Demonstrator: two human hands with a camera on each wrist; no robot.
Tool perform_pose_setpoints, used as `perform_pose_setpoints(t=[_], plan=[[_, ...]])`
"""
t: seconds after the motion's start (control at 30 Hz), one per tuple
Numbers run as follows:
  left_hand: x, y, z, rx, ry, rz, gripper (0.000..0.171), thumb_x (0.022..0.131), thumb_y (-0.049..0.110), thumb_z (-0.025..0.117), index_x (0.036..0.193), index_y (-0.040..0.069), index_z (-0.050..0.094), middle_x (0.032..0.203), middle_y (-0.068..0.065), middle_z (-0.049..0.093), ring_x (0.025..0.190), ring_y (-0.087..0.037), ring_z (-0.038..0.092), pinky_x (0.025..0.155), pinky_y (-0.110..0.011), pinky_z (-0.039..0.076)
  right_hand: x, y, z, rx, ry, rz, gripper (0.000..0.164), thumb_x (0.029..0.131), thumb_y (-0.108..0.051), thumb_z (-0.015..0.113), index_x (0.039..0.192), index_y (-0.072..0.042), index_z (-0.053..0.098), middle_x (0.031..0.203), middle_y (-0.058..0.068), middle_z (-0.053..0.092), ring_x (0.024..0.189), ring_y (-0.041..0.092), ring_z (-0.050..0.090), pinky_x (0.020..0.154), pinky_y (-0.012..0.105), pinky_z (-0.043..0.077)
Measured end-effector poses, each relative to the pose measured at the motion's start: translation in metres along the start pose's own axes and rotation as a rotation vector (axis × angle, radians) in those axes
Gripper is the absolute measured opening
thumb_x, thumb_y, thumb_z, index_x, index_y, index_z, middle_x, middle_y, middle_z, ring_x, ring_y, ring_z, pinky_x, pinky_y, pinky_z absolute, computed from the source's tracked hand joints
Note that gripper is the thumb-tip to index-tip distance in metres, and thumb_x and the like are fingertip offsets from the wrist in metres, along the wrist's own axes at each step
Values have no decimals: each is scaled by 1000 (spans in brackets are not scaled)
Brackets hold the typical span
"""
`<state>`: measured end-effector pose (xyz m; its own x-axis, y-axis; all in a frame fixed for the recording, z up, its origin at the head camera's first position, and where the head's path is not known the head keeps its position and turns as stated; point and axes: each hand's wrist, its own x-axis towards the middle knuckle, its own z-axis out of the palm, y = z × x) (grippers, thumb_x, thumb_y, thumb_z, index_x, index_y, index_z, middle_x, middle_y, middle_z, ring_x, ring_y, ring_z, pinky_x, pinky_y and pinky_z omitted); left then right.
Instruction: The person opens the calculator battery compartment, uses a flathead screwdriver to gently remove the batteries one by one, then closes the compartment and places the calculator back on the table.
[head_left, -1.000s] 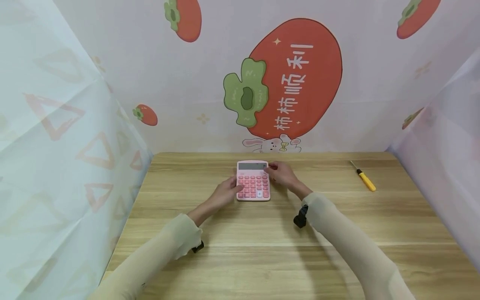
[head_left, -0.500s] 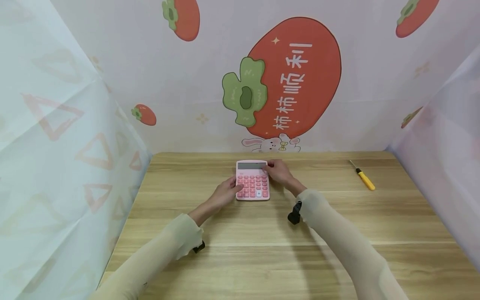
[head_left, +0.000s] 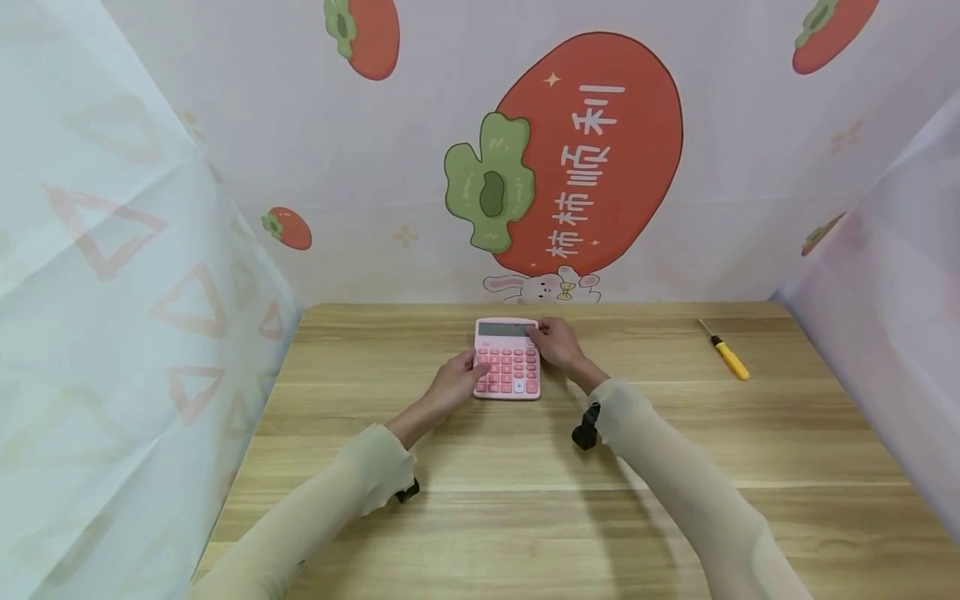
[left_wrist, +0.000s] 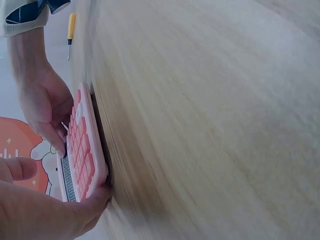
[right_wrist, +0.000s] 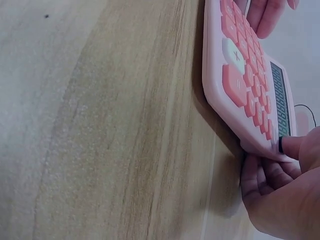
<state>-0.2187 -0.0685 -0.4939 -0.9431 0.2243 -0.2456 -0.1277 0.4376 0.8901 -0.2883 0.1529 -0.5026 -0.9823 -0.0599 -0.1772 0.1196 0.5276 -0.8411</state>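
Note:
A pink calculator (head_left: 507, 360) with a grey display lies near the back of the wooden table, its display end toward the back wall. My left hand (head_left: 452, 383) holds its left edge, the thumb above the lower left keys. At the upper right corner, my right hand (head_left: 561, 345) pinches the calculator, thumb over the end of the display. In the right wrist view the fingers of this right hand (right_wrist: 280, 192) are curled under the calculator's edge. The left wrist view shows the left hand (left_wrist: 47, 215) with fingertips against the calculator's side and the thumb apart from the keys.
A screwdriver (head_left: 731, 358) with a yellow and black handle lies on the table (head_left: 510, 533) at the right. Behind the table stands a white wall (head_left: 360, 242) printed with persimmons, and light sheets hang at both sides.
My right forearm has shifted slightly left and back, with the right hand staying on the calculator's corner. The left hand keeps its hold, and the calculator is nearly in the same place.

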Motion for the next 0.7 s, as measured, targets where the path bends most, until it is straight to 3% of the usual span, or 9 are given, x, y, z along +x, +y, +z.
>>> perform_pose_setpoints(t=[0.7], plan=[[0,3,4,-31,33,34,64,112,28,50,166,1,28,169,-18,35,158,-34,29,129,-49,26,-7,-9,-8,-10,21,-60,24,112,-23,56,106,-2,67,86,8,62,72,18,53,60,27,40]])
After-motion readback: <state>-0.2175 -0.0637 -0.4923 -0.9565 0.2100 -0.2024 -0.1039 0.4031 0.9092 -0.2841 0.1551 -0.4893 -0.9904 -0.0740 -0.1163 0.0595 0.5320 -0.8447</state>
